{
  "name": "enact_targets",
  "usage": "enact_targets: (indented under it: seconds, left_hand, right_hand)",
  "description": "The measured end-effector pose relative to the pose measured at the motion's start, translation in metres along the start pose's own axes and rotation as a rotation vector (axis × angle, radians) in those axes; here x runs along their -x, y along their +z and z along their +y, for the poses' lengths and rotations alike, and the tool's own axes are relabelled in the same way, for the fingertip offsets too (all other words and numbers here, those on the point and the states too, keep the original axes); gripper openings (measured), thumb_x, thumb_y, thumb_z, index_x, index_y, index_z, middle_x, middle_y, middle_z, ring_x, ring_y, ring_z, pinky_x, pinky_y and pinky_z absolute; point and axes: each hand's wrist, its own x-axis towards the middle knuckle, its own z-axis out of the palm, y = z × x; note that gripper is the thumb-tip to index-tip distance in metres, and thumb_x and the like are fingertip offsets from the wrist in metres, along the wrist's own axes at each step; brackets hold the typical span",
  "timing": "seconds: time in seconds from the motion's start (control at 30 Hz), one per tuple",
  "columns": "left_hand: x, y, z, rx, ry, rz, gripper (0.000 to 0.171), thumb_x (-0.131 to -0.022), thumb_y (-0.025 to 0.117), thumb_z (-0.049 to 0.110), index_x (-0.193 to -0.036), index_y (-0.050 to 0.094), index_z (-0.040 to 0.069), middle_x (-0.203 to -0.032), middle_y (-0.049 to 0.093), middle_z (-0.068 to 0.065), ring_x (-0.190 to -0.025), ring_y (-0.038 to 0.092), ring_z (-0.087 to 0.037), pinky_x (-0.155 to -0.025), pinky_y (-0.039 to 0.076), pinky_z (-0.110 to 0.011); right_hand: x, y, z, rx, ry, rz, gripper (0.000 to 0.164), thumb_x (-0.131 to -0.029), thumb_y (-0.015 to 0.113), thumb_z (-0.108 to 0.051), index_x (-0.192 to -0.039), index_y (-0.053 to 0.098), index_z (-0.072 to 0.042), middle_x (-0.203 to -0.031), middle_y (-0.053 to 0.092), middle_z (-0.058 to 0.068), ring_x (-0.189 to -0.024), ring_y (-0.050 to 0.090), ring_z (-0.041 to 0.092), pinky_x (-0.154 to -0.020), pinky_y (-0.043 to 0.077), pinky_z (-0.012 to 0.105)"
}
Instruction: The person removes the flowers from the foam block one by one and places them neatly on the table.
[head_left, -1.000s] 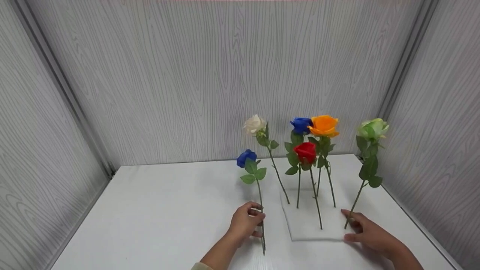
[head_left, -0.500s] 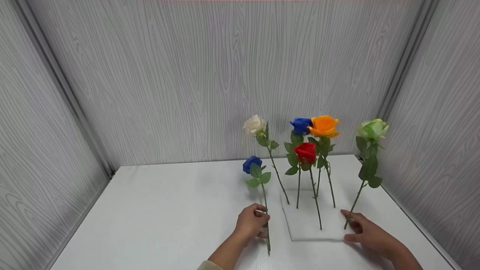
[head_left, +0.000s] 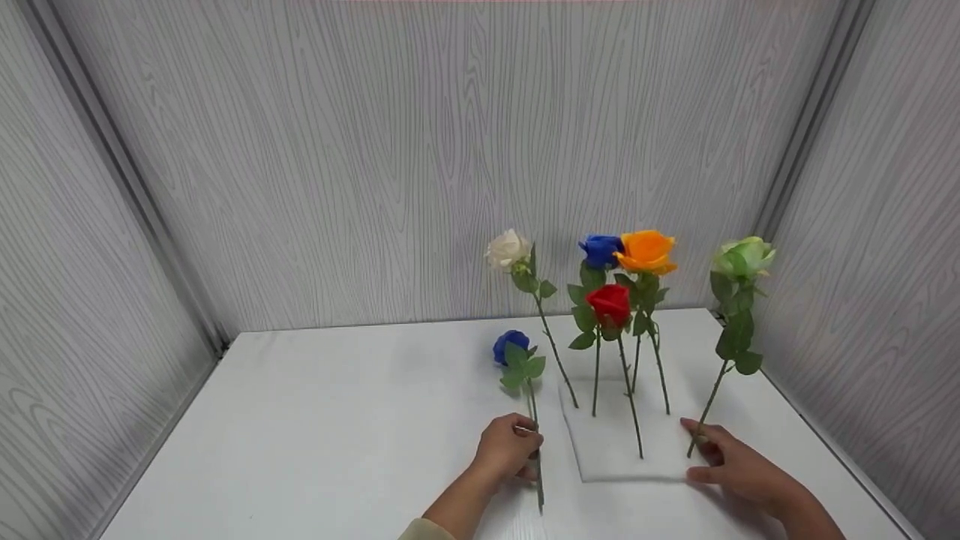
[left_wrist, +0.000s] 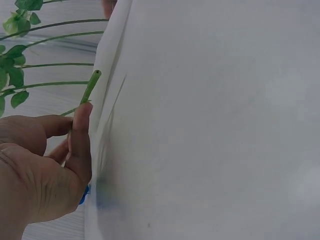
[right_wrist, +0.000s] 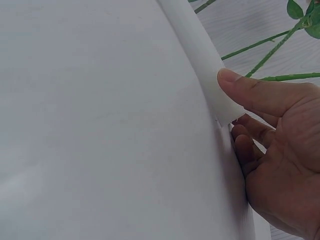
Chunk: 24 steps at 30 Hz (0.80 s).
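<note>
My left hand [head_left: 506, 454] pinches the stem of a blue rose [head_left: 511, 349], left of a white foam slab [head_left: 607, 466]. In the left wrist view, the cut end of its green stem [left_wrist: 90, 87] sticks out past my fingertips. My right hand [head_left: 739, 466] grips the slab's right edge near the front corner; in the right wrist view, the thumb lies on the foam [right_wrist: 202, 55] with the other fingers curled beside it. Upright in the slab stand a white rose [head_left: 508, 250], a second blue rose [head_left: 600, 250], an orange rose [head_left: 646, 252], a red rose [head_left: 610, 305] and a green rose [head_left: 744, 258].
The slab lies on the right part of a white table [head_left: 322, 427]. Grey wood-grain panels [head_left: 420, 165] enclose the table at the back and both sides. The green rose leans toward the right panel [head_left: 885, 285], its stem close to my right fingers.
My left hand has moved right and slightly nearer, carrying the blue rose closer to the slab, and the bloom has dropped lower. The right hand and the standing roses stay put.
</note>
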Motion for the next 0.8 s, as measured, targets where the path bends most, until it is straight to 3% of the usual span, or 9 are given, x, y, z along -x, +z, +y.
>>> enact_targets:
  seconds: [0.37, 0.63, 0.8]
  left_hand:
    - [-0.0007, 0.0044, -0.0028, -0.038, -0.022, 0.018, 0.031, -0.104, 0.069, 0.013, -0.133, 0.068, 0.002, -0.106, 0.071, -0.006, -0.083, 0.069, -0.014, -0.058, 0.063, -0.023]
    - [-0.0022, 0.0061, -0.0026, -0.033, -0.047, 0.02, 0.03, -0.103, 0.069, 0.012, -0.131, 0.068, 0.002, -0.1, 0.072, -0.008, -0.073, 0.068, -0.013, -0.056, 0.062, -0.023]
    - [-0.0036, 0.0061, -0.0042, -0.062, -0.029, 0.021, 0.027, -0.102, 0.069, 0.012, -0.127, 0.068, 0.002, -0.094, 0.072, -0.006, -0.063, 0.063, -0.01, -0.054, 0.061, -0.023]
  right_hand:
    - [-0.0027, -0.0005, -0.0003, -0.009, 0.044, -0.01, 0.101, -0.092, 0.088, -0.035, -0.171, 0.03, -0.011, -0.161, 0.042, 0.029, -0.149, 0.044, 0.051, -0.121, 0.04, 0.067]
    - [0.0018, 0.0003, 0.0011, -0.004, -0.025, -0.005, 0.096, -0.093, 0.087, -0.032, -0.169, 0.033, -0.009, -0.16, 0.044, 0.028, -0.148, 0.046, 0.049, -0.117, 0.045, 0.053]
    - [0.0022, -0.0002, -0.001, -0.017, -0.013, -0.011, 0.097, -0.093, 0.086, -0.033, -0.17, 0.032, -0.009, -0.161, 0.042, 0.03, -0.15, 0.043, 0.052, -0.12, 0.042, 0.061]
